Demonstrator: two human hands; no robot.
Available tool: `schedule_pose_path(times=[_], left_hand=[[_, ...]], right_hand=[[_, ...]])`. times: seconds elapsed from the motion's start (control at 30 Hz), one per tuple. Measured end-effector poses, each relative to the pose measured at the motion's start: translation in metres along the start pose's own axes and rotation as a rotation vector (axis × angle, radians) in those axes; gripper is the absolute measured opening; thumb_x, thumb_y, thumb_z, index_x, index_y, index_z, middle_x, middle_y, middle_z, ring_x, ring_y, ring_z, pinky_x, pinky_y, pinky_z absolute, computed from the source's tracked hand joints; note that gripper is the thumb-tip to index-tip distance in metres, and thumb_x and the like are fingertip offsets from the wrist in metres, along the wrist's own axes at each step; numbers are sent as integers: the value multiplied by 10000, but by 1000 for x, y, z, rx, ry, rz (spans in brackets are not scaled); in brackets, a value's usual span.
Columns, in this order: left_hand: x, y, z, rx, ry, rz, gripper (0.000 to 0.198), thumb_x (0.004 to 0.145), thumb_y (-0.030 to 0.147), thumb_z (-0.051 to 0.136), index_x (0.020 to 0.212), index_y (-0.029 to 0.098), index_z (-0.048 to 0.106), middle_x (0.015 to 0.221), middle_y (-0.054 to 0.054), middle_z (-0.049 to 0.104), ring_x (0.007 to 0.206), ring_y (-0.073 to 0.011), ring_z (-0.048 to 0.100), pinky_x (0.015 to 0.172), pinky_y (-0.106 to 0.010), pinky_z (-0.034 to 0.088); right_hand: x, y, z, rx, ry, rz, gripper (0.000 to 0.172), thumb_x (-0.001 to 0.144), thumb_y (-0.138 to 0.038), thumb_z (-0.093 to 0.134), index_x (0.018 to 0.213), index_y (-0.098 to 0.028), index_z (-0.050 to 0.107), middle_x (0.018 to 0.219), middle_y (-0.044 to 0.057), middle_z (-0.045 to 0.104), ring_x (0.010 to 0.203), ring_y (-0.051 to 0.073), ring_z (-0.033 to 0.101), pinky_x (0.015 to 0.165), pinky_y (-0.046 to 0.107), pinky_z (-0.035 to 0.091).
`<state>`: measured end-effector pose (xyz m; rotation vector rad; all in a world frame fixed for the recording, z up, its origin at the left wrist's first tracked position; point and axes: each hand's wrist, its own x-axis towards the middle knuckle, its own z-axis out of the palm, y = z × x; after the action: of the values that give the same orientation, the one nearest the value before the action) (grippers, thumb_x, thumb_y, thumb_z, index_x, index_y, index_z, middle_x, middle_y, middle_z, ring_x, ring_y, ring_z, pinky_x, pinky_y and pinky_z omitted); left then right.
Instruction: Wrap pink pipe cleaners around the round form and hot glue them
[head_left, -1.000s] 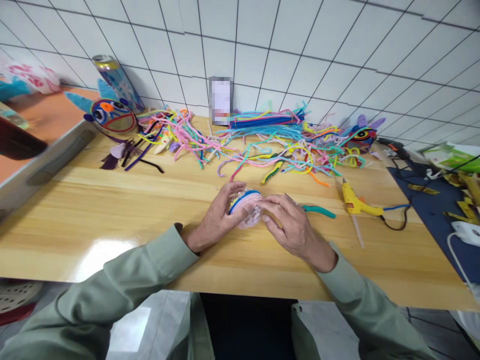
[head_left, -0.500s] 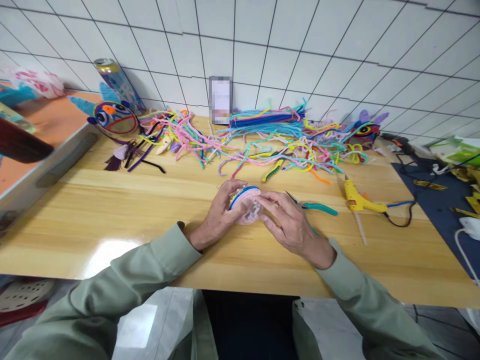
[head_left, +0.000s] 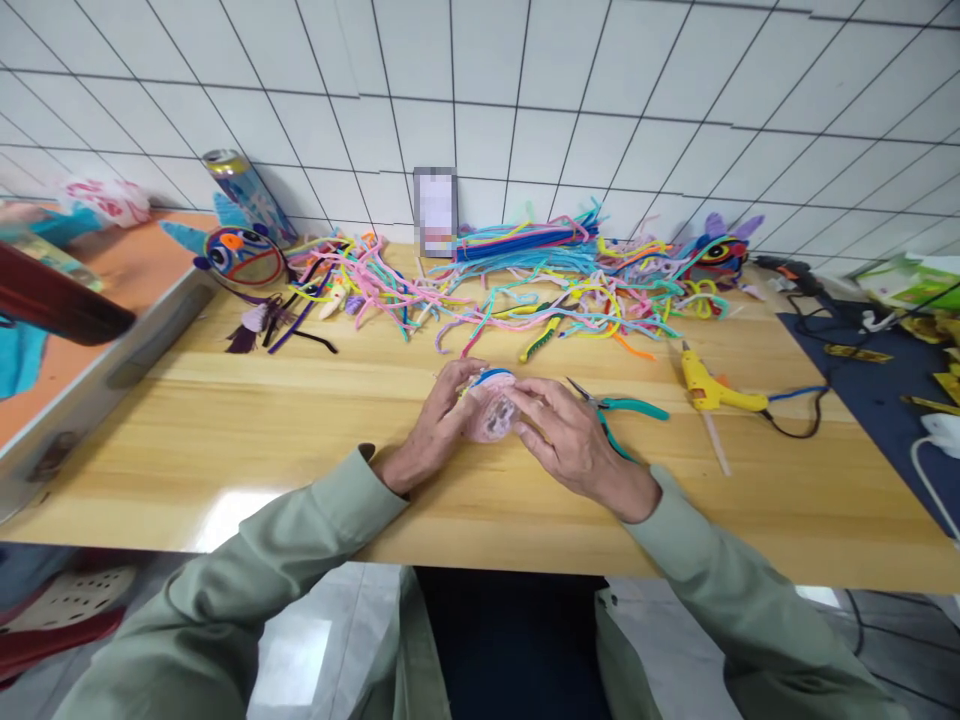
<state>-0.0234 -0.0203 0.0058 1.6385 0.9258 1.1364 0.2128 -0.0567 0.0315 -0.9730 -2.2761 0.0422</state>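
The left hand (head_left: 433, 428) grasps a round pink piece (head_left: 487, 418) midway between the front and rear edges of the surface (head_left: 247, 430). The right hand (head_left: 570, 438) touches it with fingertips; whether these pinch cannot be determined.

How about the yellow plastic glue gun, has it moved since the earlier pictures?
No. The yellow plastic glue gun shows no clear shift left, right, nearer or farther, judged against the flat dark blue surface to its right.

Left hand (head_left: 441, 420) curled near half-bent right hand (head_left: 568, 437)
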Motion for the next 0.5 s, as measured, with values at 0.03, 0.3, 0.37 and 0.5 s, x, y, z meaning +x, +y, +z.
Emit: schedule_pose_path(times=[0.03,0.3,0.37,0.5], left_hand=[[1,4,-1,-6,-18,-26,492,1068,635,589,1372,250,627,1446,-119,685,1402,-299,642,1243,-488,506],[11,21,-6,6,-69,-132,433,981,531,767,1278,241,641,1286,-78,727,1238,-271,695,1105,-426,562],[13,19,-1,-28,-31,-131,447,964,527,785,1278,243,639,1304,-81,722,1254,-276,689,1113,-430,560],[19,8,12,-54,34,-42,498,946,521,798,1331,243,648,1417,-107,697,1389,-310,643,1245,-499,479]], right_hand=[[0,1,1,0,3,-4,489,1111,-215,565,1599,-246,556,1441,163,713,1321,303,719,1097,507,647],[1,2,4,29,51,-36,476,1106,-194,567,1578,-253,591,1390,146,743,1289,294,734,1082,505,649],[2,4,4,45,70,-34,476,1109,-192,560,1577,-273,598,1402,128,748,1293,285,735,1096,495,644],[2,13,2,41,141,-1,452,1113,-196,562,1550,-290,625,1407,111,760,1278,288,739,1093,502,642]])
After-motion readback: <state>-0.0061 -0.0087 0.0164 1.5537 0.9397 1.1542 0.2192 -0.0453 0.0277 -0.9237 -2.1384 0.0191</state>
